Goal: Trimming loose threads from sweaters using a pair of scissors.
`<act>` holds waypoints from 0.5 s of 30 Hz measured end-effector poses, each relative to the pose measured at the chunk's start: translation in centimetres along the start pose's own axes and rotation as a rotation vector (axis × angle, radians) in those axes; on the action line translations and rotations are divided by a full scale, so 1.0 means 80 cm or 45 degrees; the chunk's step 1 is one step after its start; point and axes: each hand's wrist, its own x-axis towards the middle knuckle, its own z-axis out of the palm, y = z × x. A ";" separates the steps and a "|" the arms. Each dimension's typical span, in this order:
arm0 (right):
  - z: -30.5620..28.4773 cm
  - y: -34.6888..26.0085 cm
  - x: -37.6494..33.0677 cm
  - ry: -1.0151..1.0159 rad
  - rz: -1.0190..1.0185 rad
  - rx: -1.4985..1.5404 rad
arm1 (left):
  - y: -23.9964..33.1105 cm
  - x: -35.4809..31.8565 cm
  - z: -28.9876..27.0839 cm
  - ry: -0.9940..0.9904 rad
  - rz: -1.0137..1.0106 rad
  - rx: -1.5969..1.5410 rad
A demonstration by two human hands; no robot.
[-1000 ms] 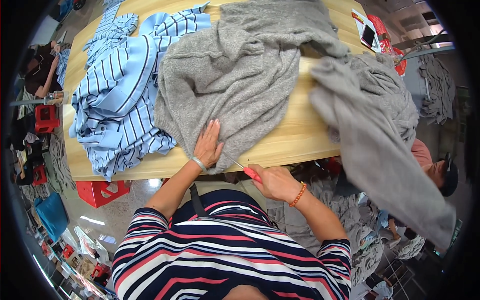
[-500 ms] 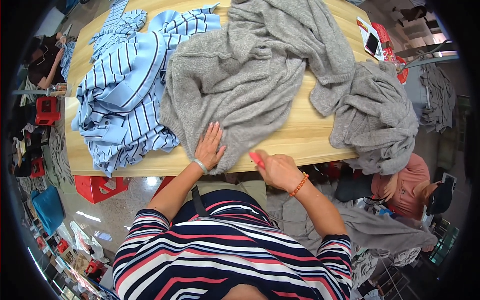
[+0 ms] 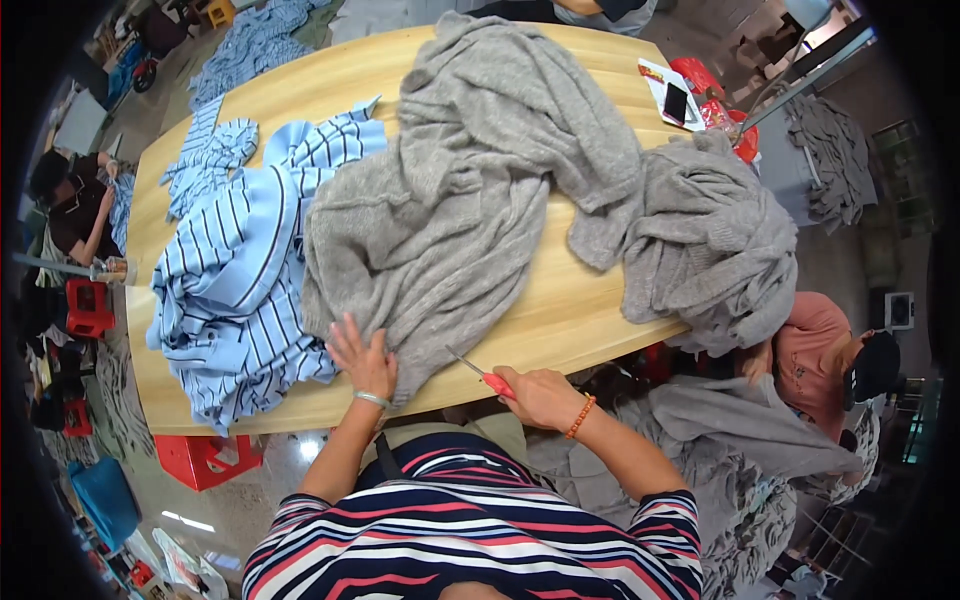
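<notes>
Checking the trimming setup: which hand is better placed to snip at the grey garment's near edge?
Right, probably. The right hand holds the red-handled snips, blades pointing at the grey garment. The left hand lies flat on that garment, pinning it to the wooden table.

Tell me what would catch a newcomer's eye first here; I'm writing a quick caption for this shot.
The big grey knit garment sprawled across the middle of the wooden table draws the eye first, with the blue striped garment heaped to its left. At the near edge, the left hand lies flat on the grey knit while the right hand holds red-handled snips. A second grey bundle slumps over the table's right end.
</notes>
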 end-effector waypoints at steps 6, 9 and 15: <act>0.001 -0.002 -0.002 -0.026 0.026 -0.036 | -0.027 0.040 0.000 -0.238 -0.073 -1.207; 0.008 0.004 -0.008 0.033 -0.067 -0.078 | 0.049 0.075 -0.143 -0.380 0.353 -1.589; -0.028 0.029 -0.019 0.639 -0.372 0.491 | 0.104 0.094 -0.247 -0.871 1.220 -2.093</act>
